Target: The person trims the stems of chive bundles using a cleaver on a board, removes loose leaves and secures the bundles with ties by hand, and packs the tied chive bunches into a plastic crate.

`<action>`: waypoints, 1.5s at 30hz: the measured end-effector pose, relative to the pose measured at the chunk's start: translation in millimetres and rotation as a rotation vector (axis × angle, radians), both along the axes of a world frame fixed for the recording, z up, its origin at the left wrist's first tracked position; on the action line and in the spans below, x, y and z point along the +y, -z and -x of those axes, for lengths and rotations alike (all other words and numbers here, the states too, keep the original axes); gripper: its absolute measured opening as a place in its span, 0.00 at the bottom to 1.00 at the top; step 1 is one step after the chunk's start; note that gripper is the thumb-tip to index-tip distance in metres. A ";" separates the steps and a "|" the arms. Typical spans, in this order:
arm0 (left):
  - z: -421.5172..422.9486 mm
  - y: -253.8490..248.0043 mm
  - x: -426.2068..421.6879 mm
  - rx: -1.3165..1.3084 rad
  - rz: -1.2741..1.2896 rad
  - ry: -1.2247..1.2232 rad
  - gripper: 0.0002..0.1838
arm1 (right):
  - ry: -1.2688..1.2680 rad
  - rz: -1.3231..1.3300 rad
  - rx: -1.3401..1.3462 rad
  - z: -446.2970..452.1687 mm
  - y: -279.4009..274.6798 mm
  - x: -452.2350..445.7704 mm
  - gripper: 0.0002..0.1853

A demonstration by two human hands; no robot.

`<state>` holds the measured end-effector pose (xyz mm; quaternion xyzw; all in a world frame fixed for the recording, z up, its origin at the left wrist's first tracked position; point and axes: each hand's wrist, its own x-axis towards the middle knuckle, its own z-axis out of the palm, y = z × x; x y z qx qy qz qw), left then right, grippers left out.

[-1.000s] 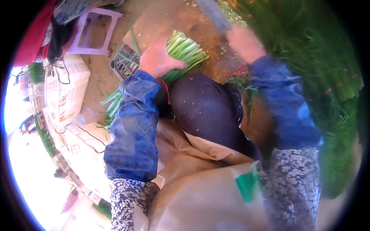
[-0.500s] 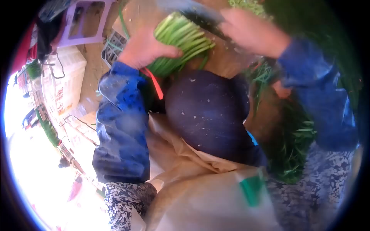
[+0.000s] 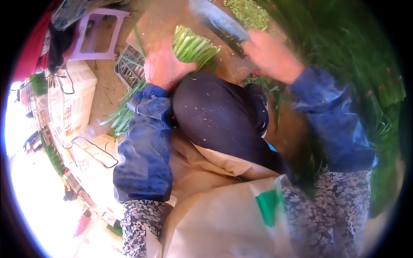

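My left hand (image 3: 165, 64) is wrapped round a bunch of green stalks (image 3: 193, 47), thumb across its near side. The pale cut ends face up and away from me. Long green leaves (image 3: 122, 114) show left of my left sleeve, apparently the bunch's other end. My right hand (image 3: 273, 53) grips a broad-bladed knife (image 3: 221, 21) by its handle, which the fingers mostly hide. The blade points away and to the left, beyond the bunch and apart from it. Short cut stalk pieces (image 3: 247, 15) lie in a heap past the knife.
My dark-clothed knee (image 3: 211, 112) rises just below the bunch. A large mass of long greens (image 3: 348, 56) covers the right side. On the left are a grey plastic crate (image 3: 129, 66), a lilac stool (image 3: 97, 32) and a white box (image 3: 75, 96).
The bunch has swung, its leaves now showing left of my sleeve; the red strip by my left wrist is out of sight. My right hand and knife have shifted slightly left and nearer.
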<state>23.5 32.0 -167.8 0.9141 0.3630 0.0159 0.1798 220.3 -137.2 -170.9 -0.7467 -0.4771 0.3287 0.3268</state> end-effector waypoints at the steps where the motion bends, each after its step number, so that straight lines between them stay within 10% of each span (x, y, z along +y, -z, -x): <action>1: 0.1 0.1 -1.4 0.011 -0.067 0.004 0.43 | 0.017 0.023 0.045 7.4 -3.9 -2.8 0.12; 14: 1.3 3.4 -3.2 0.014 -0.186 0.000 0.44 | 0.079 0.034 -0.200 42.7 30.2 23.5 0.14; 17: 11.7 0.6 22.4 -0.058 0.208 0.050 0.56 | 0.135 0.057 -0.283 21.2 28.2 23.3 0.13; 24: 46.6 2.2 5.0 -0.345 -0.399 0.076 0.65 | 0.215 -0.053 -0.346 -5.9 38.4 -15.3 0.14; 32: 33.9 -33.6 58.4 -0.191 0.305 0.205 0.55 | 0.327 -0.039 0.172 4.6 13.6 -33.6 0.14; 34: 7.6 -61.1 42.6 0.026 0.953 -0.025 0.54 | 0.292 -0.171 0.065 2.9 16.8 -33.0 0.13; 38: 10.8 -44.8 30.6 -0.177 0.744 0.029 0.56 | 0.352 -0.049 0.374 4.2 -0.1 -36.1 0.12; 40: 38.1 -22.5 31.7 -0.260 0.001 0.303 0.62 | 0.248 -0.217 -0.003 2.1 15.0 -38.0 0.10; 45: 24.7 -9.3 -9.7 -0.082 -0.055 0.089 0.62 | 0.188 -0.174 -0.085 7.7 8.6 -32.9 0.10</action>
